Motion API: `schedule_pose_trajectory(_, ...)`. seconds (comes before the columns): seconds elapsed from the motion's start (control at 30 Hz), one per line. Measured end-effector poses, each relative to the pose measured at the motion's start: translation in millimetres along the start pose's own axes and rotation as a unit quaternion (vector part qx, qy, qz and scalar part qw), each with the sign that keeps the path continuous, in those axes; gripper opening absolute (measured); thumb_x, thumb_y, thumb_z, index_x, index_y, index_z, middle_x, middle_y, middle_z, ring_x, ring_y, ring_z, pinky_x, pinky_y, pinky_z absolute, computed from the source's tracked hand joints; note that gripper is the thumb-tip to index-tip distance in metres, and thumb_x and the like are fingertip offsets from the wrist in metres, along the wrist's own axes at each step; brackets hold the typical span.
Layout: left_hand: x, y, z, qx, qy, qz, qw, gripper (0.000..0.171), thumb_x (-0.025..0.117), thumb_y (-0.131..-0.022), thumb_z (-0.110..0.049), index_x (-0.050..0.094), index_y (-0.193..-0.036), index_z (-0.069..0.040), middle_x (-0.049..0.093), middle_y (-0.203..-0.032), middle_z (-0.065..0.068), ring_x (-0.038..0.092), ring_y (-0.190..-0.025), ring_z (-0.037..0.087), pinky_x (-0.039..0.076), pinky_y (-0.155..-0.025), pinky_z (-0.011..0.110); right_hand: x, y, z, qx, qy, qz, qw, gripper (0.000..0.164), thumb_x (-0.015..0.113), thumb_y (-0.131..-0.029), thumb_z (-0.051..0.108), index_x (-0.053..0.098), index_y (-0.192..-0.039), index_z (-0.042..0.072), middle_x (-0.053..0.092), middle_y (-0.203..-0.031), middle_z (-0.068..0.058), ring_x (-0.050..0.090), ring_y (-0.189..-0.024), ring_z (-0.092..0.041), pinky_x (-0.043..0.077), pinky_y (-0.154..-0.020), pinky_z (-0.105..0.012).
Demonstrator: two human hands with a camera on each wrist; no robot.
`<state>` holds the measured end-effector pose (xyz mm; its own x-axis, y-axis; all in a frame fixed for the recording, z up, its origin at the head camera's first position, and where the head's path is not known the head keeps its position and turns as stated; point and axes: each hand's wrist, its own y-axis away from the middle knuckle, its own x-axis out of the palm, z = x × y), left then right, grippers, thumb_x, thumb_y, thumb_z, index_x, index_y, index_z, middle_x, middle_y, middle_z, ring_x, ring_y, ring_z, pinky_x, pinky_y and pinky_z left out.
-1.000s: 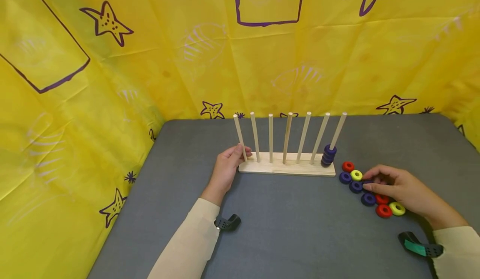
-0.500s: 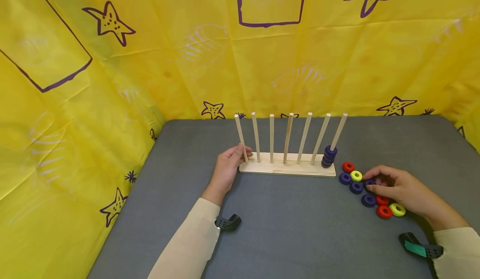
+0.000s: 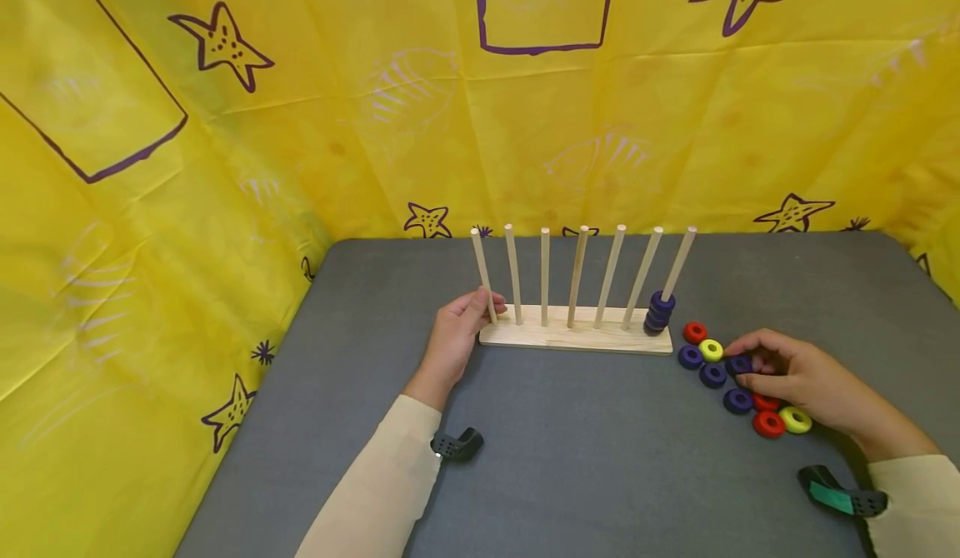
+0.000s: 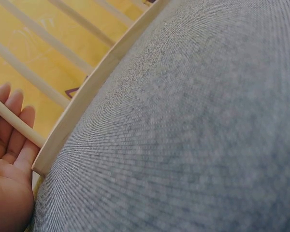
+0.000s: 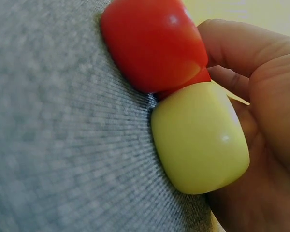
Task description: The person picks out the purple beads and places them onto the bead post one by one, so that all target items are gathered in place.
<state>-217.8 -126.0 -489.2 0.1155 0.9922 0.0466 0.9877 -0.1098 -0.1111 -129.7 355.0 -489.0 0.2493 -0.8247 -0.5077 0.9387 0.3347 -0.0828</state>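
My left hand [image 3: 456, 325] holds the left end of a wooden peg stand [image 3: 573, 337], its thumb against the leftmost peg [image 3: 483, 275]. In the left wrist view, the fingers [image 4: 12, 128] lie behind that peg. Purple rings [image 3: 658, 312] are stacked low on the rightmost peg; the other pegs are bare. My right hand [image 3: 806, 379] is low over the loose rings, thumb and index finger around a purple ring [image 3: 738, 365]. The index fingertip is right at a yellow ring [image 3: 711, 350]. In the right wrist view, a red ring [image 5: 154, 43] and another yellow ring [image 5: 200, 140] hide the fingertips.
More loose rings lie right of the stand: a red ring [image 3: 694, 332] at the back, purple rings [image 3: 713, 374] in the middle, red ones [image 3: 768, 424] in front. A grey cloth [image 3: 600, 458] covers the table. Yellow patterned fabric [image 3: 480, 125] hangs behind and at the sides.
The right thumb has drawn back slightly, so more of the purple ring beneath it shows. The yellow and red rings at the back have shifted slightly away. The left hand keeps its place.
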Motion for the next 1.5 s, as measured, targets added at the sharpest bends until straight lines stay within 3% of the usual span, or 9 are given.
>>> schedule_pose_trajectory(0.23,0.6,0.9,-0.3,-0.002,0.002,0.001,1.0000,0.043,0.059,-0.116,-0.030,0.075,-0.119,0.011,0.075,-0.117,0.025,0.069,-0.117,0.034,0.053,-0.108,0.043,0,0,3,0.021,0.031,-0.012,0.999,0.026,0.075,-0.099,-0.007,0.068,-0.123,0.001,0.055,-0.084,-0.005,0.052,-0.070,-0.022,0.041,-0.054,-0.033)
schedule_pose_trajectory(0.53,0.8,1.3,-0.1,-0.001,0.003,0.005,1.0000,0.043,0.060,-0.115,-0.031,0.075,-0.119,0.009,0.075,-0.116,0.022,0.070,-0.117,0.031,0.053,-0.108,0.043,0,4,8,0.043,0.005,-0.037,0.998,0.023,0.074,-0.103,-0.001,0.070,-0.125,0.003,0.063,-0.090,-0.009,0.059,-0.074,-0.023,0.048,-0.058,-0.033)
schedule_pose_trajectory(0.8,0.9,1.2,-1.3,-0.007,-0.004,0.004,1.0000,0.044,0.059,-0.116,-0.033,0.076,-0.119,0.008,0.076,-0.116,0.021,0.070,-0.117,0.030,0.053,-0.108,0.041,-1,4,11,0.037,0.010,-0.060,0.997,0.026,0.076,-0.102,-0.001,0.070,-0.126,0.001,0.071,-0.110,-0.002,0.064,-0.084,-0.019,0.054,-0.065,-0.026)
schedule_pose_trajectory(1.07,1.0,1.4,-1.6,-0.004,-0.005,0.003,1.0000,0.045,0.060,-0.115,-0.033,0.075,-0.118,0.008,0.075,-0.116,0.022,0.070,-0.117,0.032,0.053,-0.108,0.043,-1,3,14,0.047,0.027,-0.070,0.996,0.030,0.078,-0.100,0.000,0.069,-0.129,0.000,0.072,-0.112,-0.002,0.066,-0.085,-0.016,0.056,-0.065,-0.027)
schedule_pose_trajectory(1.23,0.0,1.1,-1.0,-0.004,-0.005,0.003,1.0000,0.044,0.061,-0.115,-0.034,0.076,-0.118,0.008,0.076,-0.115,0.021,0.070,-0.117,0.031,0.053,-0.107,0.042,0,2,17,0.061,0.036,-0.085,0.994,0.035,0.080,-0.101,0.004,0.067,-0.134,0.000,0.071,-0.115,0.005,0.067,-0.088,-0.013,0.058,-0.066,-0.026)
schedule_pose_trajectory(1.5,-0.6,1.7,-1.5,-0.004,-0.009,0.001,0.9999,0.045,0.061,-0.115,-0.034,0.076,-0.119,0.007,0.076,-0.115,0.020,0.070,-0.117,0.030,0.053,-0.108,0.043,-1,0,22,0.025,0.034,-0.113,0.993,0.033,0.079,-0.100,-0.002,0.069,-0.131,0.000,0.070,-0.115,0.015,0.067,-0.091,-0.005,0.056,-0.072,-0.016)
